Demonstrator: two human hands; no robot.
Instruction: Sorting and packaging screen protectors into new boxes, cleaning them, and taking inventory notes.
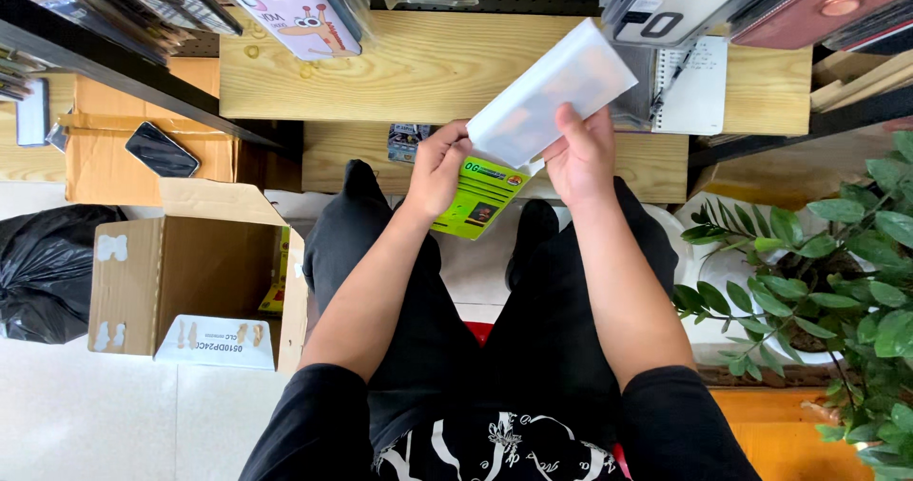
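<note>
So both hands are up in front of the desk (418,67) working one thing: the right hand (580,157) is clamped on the lower end of a frosted white plastic pouch (552,93), thumb on top, and the left hand (439,167) is pinched shut on the pouch's near corner, right where a green printed card (480,196) hangs out below. Looks to me like the card is roughly halfway, part under the pouch and most of it showing, so neither fully in nor fully out; can't tell which way it's going. Left of the hands, down on the floor, sits an open cardboard box (195,286); a leafy potted plant (827,272) is off to the right.
</note>
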